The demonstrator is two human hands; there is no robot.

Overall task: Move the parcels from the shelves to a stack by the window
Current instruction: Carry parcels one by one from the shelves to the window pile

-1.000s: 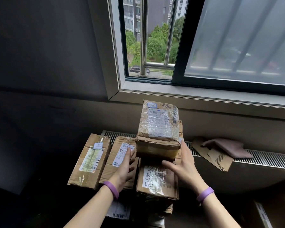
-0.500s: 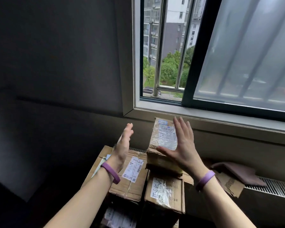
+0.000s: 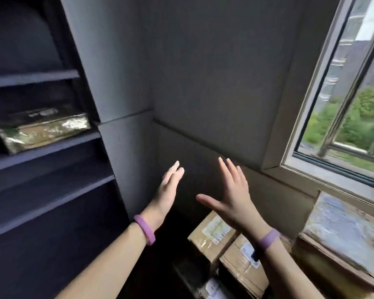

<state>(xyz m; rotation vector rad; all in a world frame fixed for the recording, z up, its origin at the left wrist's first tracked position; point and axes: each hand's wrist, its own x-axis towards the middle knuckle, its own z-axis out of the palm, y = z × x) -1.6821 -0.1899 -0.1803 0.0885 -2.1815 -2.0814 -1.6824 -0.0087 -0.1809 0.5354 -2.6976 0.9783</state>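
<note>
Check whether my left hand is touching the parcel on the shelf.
Apart. The head view shows the left hand in mid-air, a wall column between it and the parcel.

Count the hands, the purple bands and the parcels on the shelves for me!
Hands: 2, left hand and right hand
Purple bands: 2, left band and right band
Parcels on the shelves: 1, shiny parcel
Total: 5

Grey wall (image 3: 214,72), dark shelves (image 3: 52,146) L, window (image 3: 352,108) R
</note>
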